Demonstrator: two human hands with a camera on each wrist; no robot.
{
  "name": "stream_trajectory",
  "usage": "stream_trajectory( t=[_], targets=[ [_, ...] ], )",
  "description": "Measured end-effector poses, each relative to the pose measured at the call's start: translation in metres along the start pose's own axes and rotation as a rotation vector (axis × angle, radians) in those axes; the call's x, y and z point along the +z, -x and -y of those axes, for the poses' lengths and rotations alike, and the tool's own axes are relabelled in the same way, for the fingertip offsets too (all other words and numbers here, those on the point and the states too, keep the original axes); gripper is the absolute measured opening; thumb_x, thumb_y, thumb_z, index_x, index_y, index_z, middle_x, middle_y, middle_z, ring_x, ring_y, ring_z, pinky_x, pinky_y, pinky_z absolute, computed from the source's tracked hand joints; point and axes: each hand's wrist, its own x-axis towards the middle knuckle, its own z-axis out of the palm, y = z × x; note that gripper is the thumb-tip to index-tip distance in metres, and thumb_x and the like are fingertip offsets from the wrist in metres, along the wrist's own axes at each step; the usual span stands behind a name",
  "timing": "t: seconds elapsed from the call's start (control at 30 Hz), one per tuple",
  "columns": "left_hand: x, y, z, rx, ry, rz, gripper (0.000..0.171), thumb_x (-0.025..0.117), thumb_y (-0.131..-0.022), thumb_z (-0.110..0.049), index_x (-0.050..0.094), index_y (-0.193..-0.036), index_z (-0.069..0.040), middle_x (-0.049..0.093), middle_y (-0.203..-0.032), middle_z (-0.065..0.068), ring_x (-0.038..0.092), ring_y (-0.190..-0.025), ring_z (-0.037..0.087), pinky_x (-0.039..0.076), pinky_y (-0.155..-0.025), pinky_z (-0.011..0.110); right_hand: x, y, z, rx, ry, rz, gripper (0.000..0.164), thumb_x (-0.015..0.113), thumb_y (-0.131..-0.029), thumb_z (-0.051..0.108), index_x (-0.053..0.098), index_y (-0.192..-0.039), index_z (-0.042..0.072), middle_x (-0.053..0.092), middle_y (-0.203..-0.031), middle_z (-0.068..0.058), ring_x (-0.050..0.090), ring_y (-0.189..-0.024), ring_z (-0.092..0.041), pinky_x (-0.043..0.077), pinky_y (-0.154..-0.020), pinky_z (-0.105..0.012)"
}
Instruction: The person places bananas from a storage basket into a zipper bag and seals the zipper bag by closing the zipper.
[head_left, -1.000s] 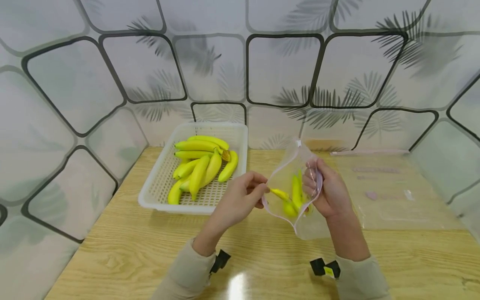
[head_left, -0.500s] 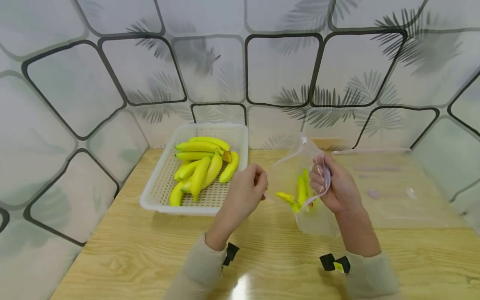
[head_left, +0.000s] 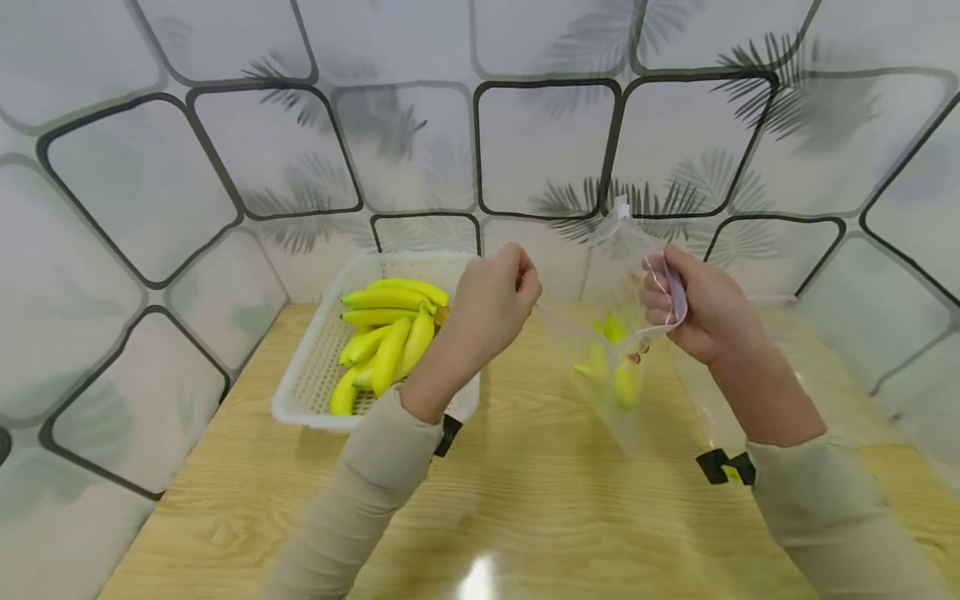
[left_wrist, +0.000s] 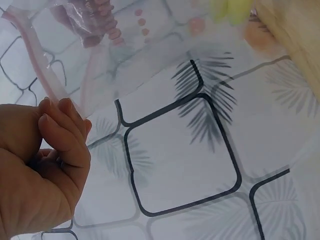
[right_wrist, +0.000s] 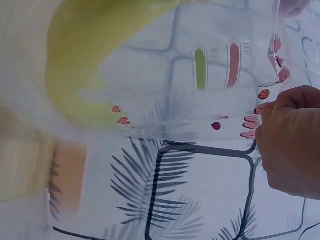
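A clear zip bag (head_left: 637,242) with a pinkish edge and small red prints hangs between my hands, its mouth spread. Several yellow bananas (head_left: 625,383) lie inside it, one showing large as a banana (right_wrist: 75,60) in the right wrist view. My left hand (head_left: 491,296) pinches the left edge of the mouth with curled fingers; in the left wrist view the pinkish strip (left_wrist: 37,70) runs down to the fingertips of this hand (left_wrist: 55,150). On the other side, my right hand (head_left: 701,304) grips the opposite edge, the bag's film bunched in its fingers.
Left of the bag, a white plastic basket (head_left: 288,396) holds more bananas (head_left: 390,350), partly hidden by my left forearm. Another clear bag (head_left: 708,396) lies flat on the wooden table (head_left: 540,517) at the right, behind my right arm. A patterned wall (head_left: 420,150) encloses the back and sides.
Both hands have risen, lifting the bag higher. They have moved slightly apart, the right one further right. The bag now hangs more upright with the bananas low inside it.
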Motion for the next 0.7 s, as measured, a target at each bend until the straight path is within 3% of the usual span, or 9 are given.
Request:
stream_trajectory(
  t=[0.23,0.3,0.4,0.5,0.7],
  targets=[
    [-0.024,-0.013,-0.027,0.027,-0.112,0.018,0.018,0.049,-0.095,0.0,0.052,-0.079,-0.006,0.048,-0.066,0.003,0.038,-0.055,0.014,0.032,-0.057,0.024,0.015,0.004,0.03,-0.121,0.456,-0.24,0.041,0.04,-0.108,0.026,0.066,-0.082,0.007,0.049,-0.061,0.001,0.042,-0.046,-0.009,0.037,-0.04,-0.02],
    [-0.027,-0.014,-0.03,0.019,-0.131,0.039,0.02,0.048,-0.095,0.0,0.049,-0.076,-0.007,0.042,-0.064,0.002,0.035,-0.055,0.014,0.03,-0.057,0.024,0.018,0.004,0.034,-0.136,0.504,-0.281,0.041,0.041,-0.107,0.026,0.066,-0.079,0.008,0.048,-0.06,0.002,0.041,-0.045,-0.009,0.035,-0.04,-0.02],
    [-0.027,-0.013,-0.029,-0.004,-0.127,0.035,0.02,0.048,-0.095,0.0,0.049,-0.076,-0.007,0.041,-0.064,0.002,0.034,-0.056,0.013,0.029,-0.057,0.024,0.021,0.004,0.035,-0.133,0.448,-0.266,0.04,0.041,-0.107,0.026,0.064,-0.081,0.006,0.047,-0.061,0.002,0.039,-0.046,-0.008,0.034,-0.04,-0.019],
    [-0.023,-0.01,-0.024,-0.033,-0.097,0.031,0.018,0.048,-0.097,-0.001,0.054,-0.08,-0.005,0.047,-0.066,0.003,0.036,-0.055,0.014,0.032,-0.057,0.024,0.02,0.003,0.03,-0.086,0.277,-0.182,0.038,0.039,-0.108,0.026,0.06,-0.086,0.004,0.046,-0.064,0.0,0.038,-0.048,-0.009,0.034,-0.042,-0.02],
    [0.006,0.008,-0.004,-0.063,-0.042,0.094,0.016,0.048,-0.1,-0.007,0.061,-0.091,-0.004,0.062,-0.073,0.005,0.049,-0.052,0.011,0.04,-0.051,0.022,0.006,0.005,0.003,0.027,-0.058,-0.09,0.039,0.031,-0.109,0.031,0.052,-0.093,0.002,0.046,-0.065,-0.002,0.039,-0.049,-0.011,0.038,-0.044,-0.022]
  ],
)
